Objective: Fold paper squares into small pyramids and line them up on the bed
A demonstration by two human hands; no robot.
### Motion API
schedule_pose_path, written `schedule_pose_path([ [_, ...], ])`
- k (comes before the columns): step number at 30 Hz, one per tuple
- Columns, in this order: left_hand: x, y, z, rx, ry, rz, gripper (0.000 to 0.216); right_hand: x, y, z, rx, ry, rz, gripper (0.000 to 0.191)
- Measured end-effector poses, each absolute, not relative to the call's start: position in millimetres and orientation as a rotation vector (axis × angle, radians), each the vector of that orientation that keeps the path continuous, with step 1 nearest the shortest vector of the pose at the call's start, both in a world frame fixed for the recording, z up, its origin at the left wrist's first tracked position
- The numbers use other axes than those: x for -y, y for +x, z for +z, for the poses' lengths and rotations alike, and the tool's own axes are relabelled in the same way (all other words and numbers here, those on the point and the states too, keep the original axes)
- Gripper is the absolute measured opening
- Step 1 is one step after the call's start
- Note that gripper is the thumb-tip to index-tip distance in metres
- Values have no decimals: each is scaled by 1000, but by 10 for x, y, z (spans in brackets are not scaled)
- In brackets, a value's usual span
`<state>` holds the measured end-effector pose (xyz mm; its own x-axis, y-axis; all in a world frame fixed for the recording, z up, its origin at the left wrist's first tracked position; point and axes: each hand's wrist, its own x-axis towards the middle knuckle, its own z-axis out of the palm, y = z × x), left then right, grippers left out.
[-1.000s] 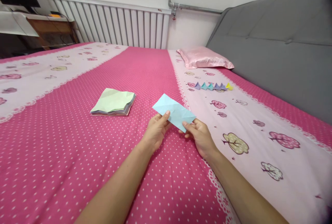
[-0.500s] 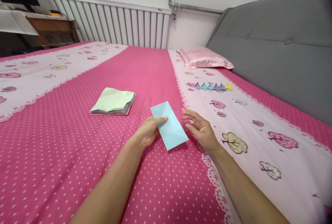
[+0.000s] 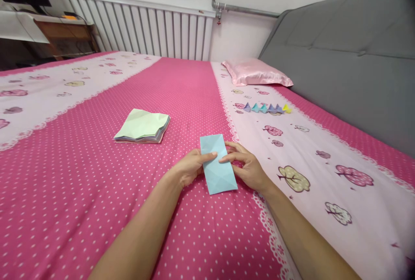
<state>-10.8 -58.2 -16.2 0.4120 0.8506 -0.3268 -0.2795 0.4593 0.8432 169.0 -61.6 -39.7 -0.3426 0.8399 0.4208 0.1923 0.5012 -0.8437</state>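
Note:
A light blue sheet of paper (image 3: 218, 174), folded to a rectangle and marked with diagonal creases, is held between my two hands just above the bed. My left hand (image 3: 192, 165) grips its left edge, thumb on top and the other fingers hidden beneath. On the opposite edge, my right hand (image 3: 248, 165) closes its fingers on the paper, some over the top and others partly behind it. To the left lies a stack of coloured paper (image 3: 142, 125) with a pale green sheet uppermost.
Several small folded paper shapes (image 3: 263, 108), purple, blue and yellow, stand in a row on the bedspread (image 3: 181, 90). Behind them lies a pink pillow (image 3: 256, 72). A grey headboard (image 3: 350, 55) rises at right; a white radiator (image 3: 139, 23) lines the wall.
My right hand has moved left and taken hold of the paper's right edge. The paper has turned more upright and shifted slightly right with my left hand.

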Motion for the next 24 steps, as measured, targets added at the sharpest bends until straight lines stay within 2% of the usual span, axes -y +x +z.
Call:
schedule_pose_path([
  [10,575,-76,-174,-807,726,801,23,609,1675,-396,1707,-848,956,17],
  [16,609,-72,-95,-484,706,766,49,620,1634,-381,1575,-984,843,17],
  [24,663,47,-196,-562,914,868,31,664,1594,-376,1515,-1040,853,18],
])
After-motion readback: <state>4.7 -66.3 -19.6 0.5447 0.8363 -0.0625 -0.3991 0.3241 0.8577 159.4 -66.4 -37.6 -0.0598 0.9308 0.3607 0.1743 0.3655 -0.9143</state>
